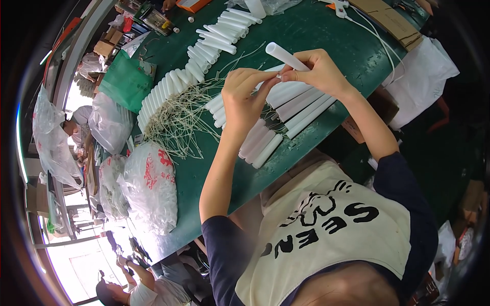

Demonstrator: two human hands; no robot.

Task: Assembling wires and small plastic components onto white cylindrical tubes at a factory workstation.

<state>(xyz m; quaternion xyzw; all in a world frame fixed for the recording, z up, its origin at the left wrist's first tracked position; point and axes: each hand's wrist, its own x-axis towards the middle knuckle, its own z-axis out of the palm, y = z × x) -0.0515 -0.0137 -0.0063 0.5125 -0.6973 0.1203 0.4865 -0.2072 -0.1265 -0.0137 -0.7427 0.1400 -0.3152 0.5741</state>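
My right hand [322, 74] is closed around a white plastic tube [284, 55], which slants up and left out of its fingers. My left hand [243, 94] meets it with thumb and forefinger pinched together; whatever small piece sits between the fingertips is too hidden to name. Below both hands, white tubes [309, 115] lie side by side in two groups on the green table [191, 178], with thin wires between them. Farther left, a long curving row of white tubes [171, 86] stretches back, and a tangle of pale wires [178, 120] spreads from its near end.
Plastic bags [153, 186] and a green bag [126, 81] crowd the table's left side. At the far right are a white glue gun [339, 7] with a cord and flattened cardboard [385, 21]. A white sack [423, 84] hangs beyond. Another person [158, 290] sits lower left.
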